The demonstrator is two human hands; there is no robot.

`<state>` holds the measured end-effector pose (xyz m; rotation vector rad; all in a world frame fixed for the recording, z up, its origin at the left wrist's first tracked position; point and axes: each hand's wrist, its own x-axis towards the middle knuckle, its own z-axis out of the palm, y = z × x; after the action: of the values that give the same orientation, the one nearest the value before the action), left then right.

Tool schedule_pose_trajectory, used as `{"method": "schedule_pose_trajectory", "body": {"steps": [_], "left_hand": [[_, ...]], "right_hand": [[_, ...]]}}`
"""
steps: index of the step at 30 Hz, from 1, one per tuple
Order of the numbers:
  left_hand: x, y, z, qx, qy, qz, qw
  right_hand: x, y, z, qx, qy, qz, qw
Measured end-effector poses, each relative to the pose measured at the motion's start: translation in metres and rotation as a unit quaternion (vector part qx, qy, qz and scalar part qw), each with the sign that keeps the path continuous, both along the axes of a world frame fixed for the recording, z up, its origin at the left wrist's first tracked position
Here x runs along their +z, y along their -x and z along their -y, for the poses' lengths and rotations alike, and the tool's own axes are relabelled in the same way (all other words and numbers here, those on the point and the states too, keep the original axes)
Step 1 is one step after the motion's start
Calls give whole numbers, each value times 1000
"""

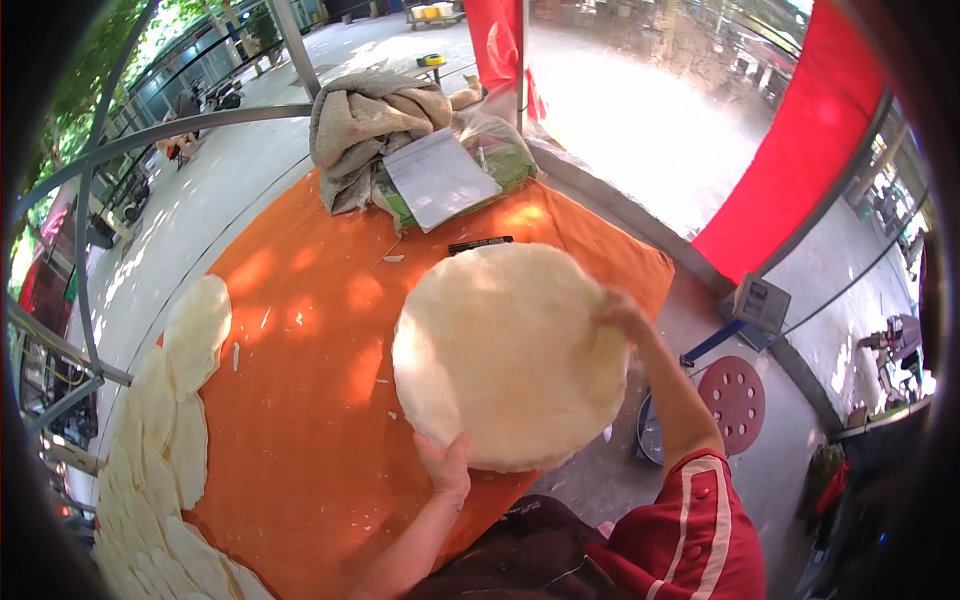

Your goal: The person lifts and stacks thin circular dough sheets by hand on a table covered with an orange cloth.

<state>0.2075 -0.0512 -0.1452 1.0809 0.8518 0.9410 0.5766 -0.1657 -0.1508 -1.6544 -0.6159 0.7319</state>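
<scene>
A thick stack of large round cream-white sheets (505, 350) lies on the orange cloth-covered table (310, 400). My left hand (447, 468) grips the stack's near edge, thumb on top. On the stack's right edge, my right hand (620, 312) has its fingers curled around the rim. Both forearms come in from the lower right, the right one in a red sleeve with white stripes.
More round cream sheets (175, 420) overlap along the table's left edge. At the far end lie a bundled grey cloth (365, 125), a white paper sheet (438, 178) on a green bag and a small black bar (480, 243). A red perforated stool (735, 400) stands on the right.
</scene>
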Motion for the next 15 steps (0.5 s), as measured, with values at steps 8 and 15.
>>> {"method": "schedule_pose_trajectory", "body": {"steps": [8,15], "left_hand": [[-25,17,-52,20,-203,-287,936],[-63,6,-44,74,-259,-333,904]], "right_hand": [[12,22,-4,-88,-57,-47,993],[-13,29,-11,47,-61,51,996]]}}
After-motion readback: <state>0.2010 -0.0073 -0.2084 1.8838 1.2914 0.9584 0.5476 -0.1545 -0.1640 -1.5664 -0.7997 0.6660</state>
